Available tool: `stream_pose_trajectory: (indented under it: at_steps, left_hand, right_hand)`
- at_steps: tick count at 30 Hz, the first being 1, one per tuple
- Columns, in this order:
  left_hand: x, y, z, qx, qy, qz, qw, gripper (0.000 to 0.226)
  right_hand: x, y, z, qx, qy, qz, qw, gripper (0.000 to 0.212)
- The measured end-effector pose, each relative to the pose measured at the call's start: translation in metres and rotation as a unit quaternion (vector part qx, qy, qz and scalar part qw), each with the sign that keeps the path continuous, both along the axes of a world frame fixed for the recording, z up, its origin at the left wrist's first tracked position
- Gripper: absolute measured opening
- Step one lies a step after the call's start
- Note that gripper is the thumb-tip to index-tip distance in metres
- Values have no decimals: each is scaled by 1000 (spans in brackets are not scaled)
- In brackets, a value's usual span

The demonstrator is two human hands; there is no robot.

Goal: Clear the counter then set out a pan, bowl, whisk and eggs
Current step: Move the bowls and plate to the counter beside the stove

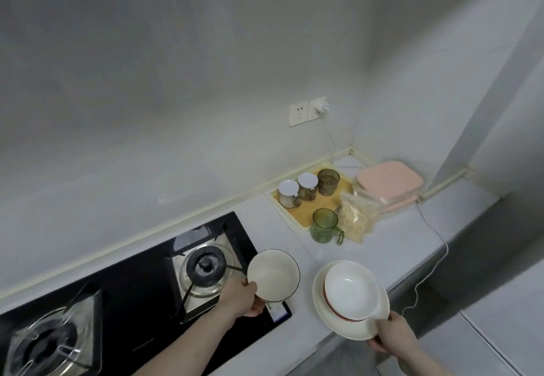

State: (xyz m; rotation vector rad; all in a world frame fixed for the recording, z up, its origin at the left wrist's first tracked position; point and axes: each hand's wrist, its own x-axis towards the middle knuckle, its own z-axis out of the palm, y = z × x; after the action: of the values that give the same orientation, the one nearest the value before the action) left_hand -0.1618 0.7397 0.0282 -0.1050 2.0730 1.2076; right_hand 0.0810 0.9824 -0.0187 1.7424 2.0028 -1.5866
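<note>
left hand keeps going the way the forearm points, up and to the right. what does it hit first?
Nothing before the green cup at the tray's near corner, probably. The left hand already grips the dark-rimmed bowl, which would travel with it. Height above the counter is unclear, so it might pass over.

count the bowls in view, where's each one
2 bowls. The dark-rimmed bowl is gripped by the left hand over the stove's edge; the red-rimmed bowl sits on the plate the right hand holds. None seems hidden.
</note>
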Motion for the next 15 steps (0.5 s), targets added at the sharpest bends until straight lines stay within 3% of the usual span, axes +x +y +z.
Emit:
stream_pose_trajectory:
  at_steps: [8,15]
  left_hand:
    - [-20,73,-29,7,-52,66,996,21]
    - [-27,117,-42,-10,-67,112,991,17]
  right_hand:
    - [-32,81,-4,-36,19,-77,996,25]
    - [-49,148,-36,-59,12,-73,996,33]
